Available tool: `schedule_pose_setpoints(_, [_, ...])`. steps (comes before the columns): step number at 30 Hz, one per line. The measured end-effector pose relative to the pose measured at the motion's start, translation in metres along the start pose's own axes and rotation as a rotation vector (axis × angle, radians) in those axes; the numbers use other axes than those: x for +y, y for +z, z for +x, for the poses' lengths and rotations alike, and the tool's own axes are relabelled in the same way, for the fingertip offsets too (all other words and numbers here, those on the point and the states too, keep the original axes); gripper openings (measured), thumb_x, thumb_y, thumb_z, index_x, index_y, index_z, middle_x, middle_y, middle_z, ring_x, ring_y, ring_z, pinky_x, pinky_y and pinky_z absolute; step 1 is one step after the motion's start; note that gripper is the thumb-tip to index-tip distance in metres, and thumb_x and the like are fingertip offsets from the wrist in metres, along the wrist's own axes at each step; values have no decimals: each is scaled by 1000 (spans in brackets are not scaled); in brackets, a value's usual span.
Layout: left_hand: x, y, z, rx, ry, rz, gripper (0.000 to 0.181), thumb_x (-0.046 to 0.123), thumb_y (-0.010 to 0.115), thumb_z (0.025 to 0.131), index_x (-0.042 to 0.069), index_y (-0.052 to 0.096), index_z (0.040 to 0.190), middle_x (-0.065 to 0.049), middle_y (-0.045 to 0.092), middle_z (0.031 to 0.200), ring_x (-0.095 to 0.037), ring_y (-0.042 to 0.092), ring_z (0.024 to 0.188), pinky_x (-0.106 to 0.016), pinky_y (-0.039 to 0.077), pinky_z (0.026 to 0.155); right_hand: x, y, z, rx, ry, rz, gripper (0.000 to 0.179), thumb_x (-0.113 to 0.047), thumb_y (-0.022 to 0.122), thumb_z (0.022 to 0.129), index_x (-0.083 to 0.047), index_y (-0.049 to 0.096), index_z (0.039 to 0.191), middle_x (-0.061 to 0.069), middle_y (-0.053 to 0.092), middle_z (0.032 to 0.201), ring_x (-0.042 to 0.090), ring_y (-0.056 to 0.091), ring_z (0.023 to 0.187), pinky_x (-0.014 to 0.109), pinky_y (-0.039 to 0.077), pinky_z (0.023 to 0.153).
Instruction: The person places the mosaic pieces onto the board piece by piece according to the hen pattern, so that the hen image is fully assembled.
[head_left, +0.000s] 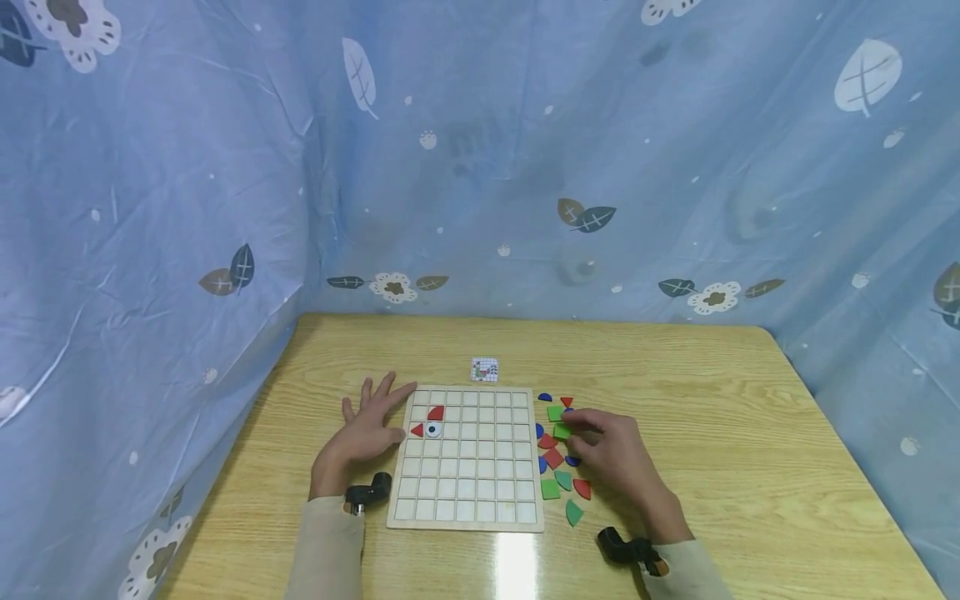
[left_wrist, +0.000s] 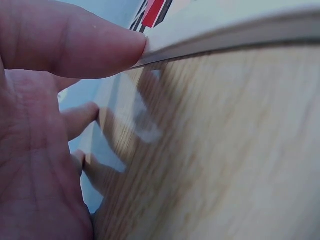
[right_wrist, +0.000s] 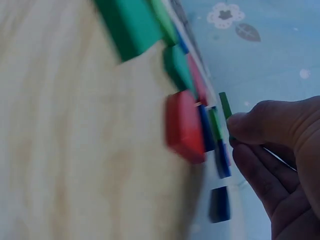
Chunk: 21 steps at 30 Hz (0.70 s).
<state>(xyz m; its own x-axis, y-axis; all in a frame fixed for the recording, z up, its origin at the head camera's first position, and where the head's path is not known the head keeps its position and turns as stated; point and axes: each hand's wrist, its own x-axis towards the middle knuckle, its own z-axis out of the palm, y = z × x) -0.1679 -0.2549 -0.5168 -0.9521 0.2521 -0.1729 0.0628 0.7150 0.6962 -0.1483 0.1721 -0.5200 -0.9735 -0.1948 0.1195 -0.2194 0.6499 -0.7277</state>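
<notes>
My left hand (head_left: 365, 435) lies at the left side of a wooden grid board (head_left: 467, 469), fingers spread; its thumb (left_wrist: 100, 47) touches the board's edge in the left wrist view. On the board's upper left sit a red triangle (head_left: 417, 431), a red quarter circle (head_left: 436, 412) and a white square with an eye-like ring (head_left: 432, 429). Beside the board's right edge, my right hand (head_left: 617, 454) pinches a green square tile (right_wrist: 225, 105) between thumb and fingertip, raised over the loose pieces. Another green square (head_left: 554, 413) lies just beyond it.
Loose red, blue and green pieces are scattered along the board's right side, among them a red square (head_left: 552, 458) and a green quarter circle (head_left: 573, 512). A small pattern card (head_left: 484, 369) lies behind the board. A blue patterned curtain (head_left: 480, 167) surrounds the wooden table (head_left: 720, 433).
</notes>
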Motion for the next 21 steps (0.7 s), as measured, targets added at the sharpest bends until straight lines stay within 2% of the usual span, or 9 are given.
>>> schedule_pose_setpoints(3, [1,0,0,-4,-4,-5,87,6,65,91,18,37,172,-23,0,184,-53,-23,165,-81,-29,117,-5,-2,-2,-3,-13,17,34,-4,85,91,-12,82,124,3,83,119,24,80,110,47,65,97])
schedule_pose_setpoints(10, [2,-1,-1,-4,-5,-9,87,6,65,91,18,37,173,-23,0,184,-53,-23,165,-81,-28,117,-22,3,0,-8,-149,53,31,1,85,90,-8,83,120,2,84,116,25,81,108,45,67,93])
schedule_pose_setpoints(15, [1,-1,-1,0,0,-9,87,5,64,91,18,37,172,-23,1,184,-54,-23,165,-81,-28,117,-34,16,6,-37,-217,112,30,4,84,90,-5,83,118,4,84,116,26,81,107,43,67,91])
schedule_pose_setpoints(21, [2,0,-1,2,12,-23,86,6,64,90,15,38,172,-25,2,184,-55,-22,165,-82,-28,116,-51,35,11,-77,-250,149,31,5,79,92,-6,83,121,4,84,118,25,81,105,42,68,86])
